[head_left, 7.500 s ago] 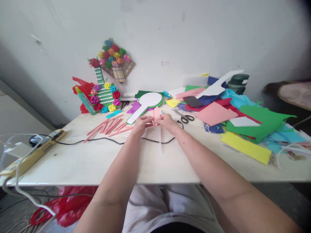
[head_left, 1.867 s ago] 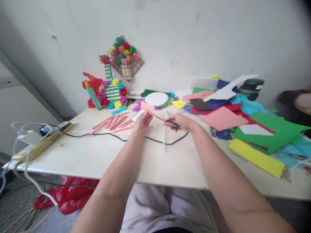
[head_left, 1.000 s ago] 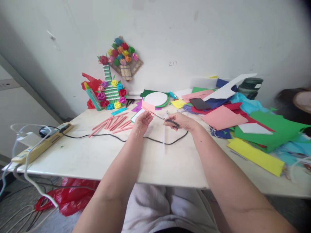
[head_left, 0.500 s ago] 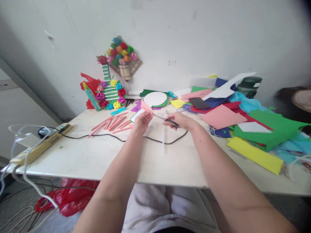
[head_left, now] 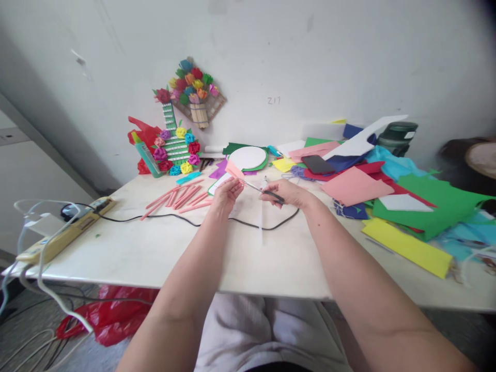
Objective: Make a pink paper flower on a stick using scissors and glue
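Observation:
My left hand pinches a small piece of pink paper, which sticks up above the fingers. Dark-handled scissors are in my right hand, with the blades pointing left and meeting the pink paper at its lower edge. Both hands are held above the middle of the table. Several rolled pink paper sticks lie on the tabletop to the left of my left hand. Behind the hands is a white oval piece with a green border.
A black cable crosses the table to a power strip. Paper-flower crafts and a glue bottle stand at back left. Coloured sheets, a phone and a dark green flask crowd the right.
Almost nothing differs. The pink paper's upper end has shifted very slightly against the scissor blades; both hands stay in place.

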Motion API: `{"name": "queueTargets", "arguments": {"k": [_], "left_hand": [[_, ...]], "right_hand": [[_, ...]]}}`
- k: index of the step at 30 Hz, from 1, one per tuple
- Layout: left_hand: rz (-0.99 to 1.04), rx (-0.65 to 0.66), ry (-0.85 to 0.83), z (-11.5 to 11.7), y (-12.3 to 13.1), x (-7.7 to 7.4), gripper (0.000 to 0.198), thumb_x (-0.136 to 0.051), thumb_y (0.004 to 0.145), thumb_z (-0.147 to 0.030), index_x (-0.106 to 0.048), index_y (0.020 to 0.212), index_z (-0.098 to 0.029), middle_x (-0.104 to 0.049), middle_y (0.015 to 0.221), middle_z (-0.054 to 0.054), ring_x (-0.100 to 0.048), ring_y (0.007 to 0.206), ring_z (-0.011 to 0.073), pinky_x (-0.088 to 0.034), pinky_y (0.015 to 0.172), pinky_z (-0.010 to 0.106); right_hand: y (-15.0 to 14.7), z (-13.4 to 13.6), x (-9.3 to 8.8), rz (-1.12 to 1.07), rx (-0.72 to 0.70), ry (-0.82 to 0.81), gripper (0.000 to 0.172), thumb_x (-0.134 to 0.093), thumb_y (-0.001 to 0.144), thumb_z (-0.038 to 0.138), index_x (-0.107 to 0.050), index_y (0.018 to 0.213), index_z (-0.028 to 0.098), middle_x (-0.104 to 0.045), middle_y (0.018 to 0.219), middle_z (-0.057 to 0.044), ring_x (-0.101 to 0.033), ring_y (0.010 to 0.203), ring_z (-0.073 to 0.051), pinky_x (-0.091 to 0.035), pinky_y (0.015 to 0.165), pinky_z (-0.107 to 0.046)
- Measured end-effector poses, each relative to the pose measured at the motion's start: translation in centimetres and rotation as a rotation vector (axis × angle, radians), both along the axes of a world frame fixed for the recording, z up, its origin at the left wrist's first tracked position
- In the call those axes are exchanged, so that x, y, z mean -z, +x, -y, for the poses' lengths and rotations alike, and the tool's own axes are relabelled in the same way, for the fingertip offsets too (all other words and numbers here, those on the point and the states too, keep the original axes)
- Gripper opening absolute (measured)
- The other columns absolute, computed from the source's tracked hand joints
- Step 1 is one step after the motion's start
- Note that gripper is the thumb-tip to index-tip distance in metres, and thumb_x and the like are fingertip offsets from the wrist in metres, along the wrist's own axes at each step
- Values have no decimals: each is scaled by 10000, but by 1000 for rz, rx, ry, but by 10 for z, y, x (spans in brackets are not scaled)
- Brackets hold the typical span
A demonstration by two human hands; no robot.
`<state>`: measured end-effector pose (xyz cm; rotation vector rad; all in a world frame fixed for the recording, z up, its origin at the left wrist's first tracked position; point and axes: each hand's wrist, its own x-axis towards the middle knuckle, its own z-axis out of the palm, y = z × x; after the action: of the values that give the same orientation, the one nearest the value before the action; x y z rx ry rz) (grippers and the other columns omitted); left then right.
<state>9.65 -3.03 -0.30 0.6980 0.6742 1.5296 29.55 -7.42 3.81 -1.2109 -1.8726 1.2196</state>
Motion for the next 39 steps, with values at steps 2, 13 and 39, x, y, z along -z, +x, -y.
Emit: {"name": "queueTargets", "arguments": {"k": [2,13,39], "left_hand": [[10,-1,-3,1,0,-1,113,-617,647,-73,-616,743,-131,-659,637,25,-633,598,111,-525,759,279],[-4,13,-23,4,2,-4,61,-598,663,-68,-616,684,-122,-647,606,25,-619,572,101,-521,757,271],[20,34,-10,4,4,-3,177,-630,625,-37,-572,760,-135,-655,658,24,-637,614,118,-532,702,261]], "right_hand": [[0,0,0,6,5,-2,383,-761,584,427,-606,755,121,-514,478,35,-426,364,-41,-315,341,-166],[2,-2,3,-33,-24,3,371,-744,604,434,-600,732,118,-514,487,31,-422,357,-37,-292,339,-159],[-2,-7,7,-2,-9,14,409,-747,598,467,-585,747,122,-526,474,30,-442,335,-44,-262,299,-152]]}}
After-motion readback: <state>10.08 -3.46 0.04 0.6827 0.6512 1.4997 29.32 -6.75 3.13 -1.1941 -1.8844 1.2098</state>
